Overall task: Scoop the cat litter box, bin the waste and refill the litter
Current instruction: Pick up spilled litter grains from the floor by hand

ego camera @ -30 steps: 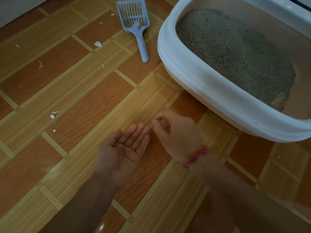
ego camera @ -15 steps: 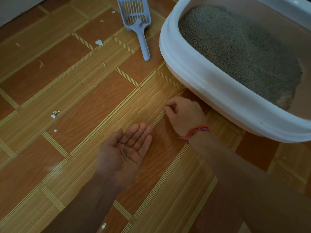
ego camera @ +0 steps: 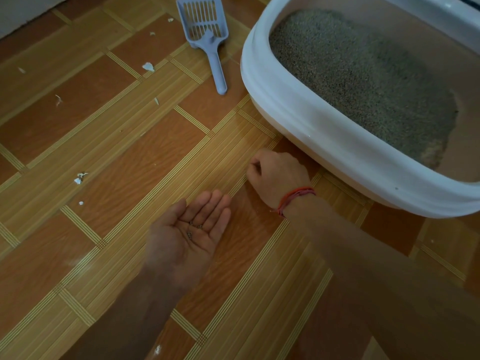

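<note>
Right hand (ego camera: 279, 172) pinched together on the floor (ego camera: 117, 157); left hand (ego camera: 187, 237) spread flat just beside it, cupping 3 litter granules (ego camera: 193, 227) that any tilt could spill.

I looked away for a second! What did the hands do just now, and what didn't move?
The right hand reached forward from beside the left hand down to the floor near the litter box, fingertips pinched as if picking up a stray grain. The left hand stayed open, palm up, holding a few grains. The scoop and litter box stayed put.
</note>
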`<state>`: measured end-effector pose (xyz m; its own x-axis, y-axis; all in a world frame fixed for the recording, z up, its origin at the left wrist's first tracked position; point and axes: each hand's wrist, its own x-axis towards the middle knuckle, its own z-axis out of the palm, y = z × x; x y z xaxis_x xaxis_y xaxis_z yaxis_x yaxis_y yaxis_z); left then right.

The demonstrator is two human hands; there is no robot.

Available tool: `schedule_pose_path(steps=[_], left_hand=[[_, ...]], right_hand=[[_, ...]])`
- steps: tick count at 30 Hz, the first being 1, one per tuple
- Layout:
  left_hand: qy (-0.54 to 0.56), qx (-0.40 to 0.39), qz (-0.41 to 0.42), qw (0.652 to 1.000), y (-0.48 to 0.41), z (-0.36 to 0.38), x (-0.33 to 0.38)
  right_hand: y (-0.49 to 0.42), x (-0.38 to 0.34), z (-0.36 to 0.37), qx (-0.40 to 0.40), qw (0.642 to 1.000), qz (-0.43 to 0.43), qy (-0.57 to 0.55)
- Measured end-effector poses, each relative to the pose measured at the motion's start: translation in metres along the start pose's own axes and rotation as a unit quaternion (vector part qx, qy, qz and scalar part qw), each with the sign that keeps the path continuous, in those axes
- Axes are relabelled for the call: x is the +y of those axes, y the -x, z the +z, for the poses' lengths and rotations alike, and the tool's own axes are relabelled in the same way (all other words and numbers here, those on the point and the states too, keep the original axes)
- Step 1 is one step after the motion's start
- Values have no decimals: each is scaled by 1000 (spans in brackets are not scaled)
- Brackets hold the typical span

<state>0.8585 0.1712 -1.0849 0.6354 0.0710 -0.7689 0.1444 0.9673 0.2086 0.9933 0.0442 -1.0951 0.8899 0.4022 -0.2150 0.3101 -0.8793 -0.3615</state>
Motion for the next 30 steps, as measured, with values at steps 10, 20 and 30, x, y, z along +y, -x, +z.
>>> schedule_pose_path(steps=[10,20,30], left_hand=[[-1,-16,-2,1000,0,-1,-1],[-29,-13,-23,999,-2,-8,3],[0,-8,9,1000,2,1,0]], right_hand=[[52,-38,-20,-23,990,-76,-119],[75,-58,-3,-38,976,-148,-153],[10,5,-7,81,989,31,-123]])
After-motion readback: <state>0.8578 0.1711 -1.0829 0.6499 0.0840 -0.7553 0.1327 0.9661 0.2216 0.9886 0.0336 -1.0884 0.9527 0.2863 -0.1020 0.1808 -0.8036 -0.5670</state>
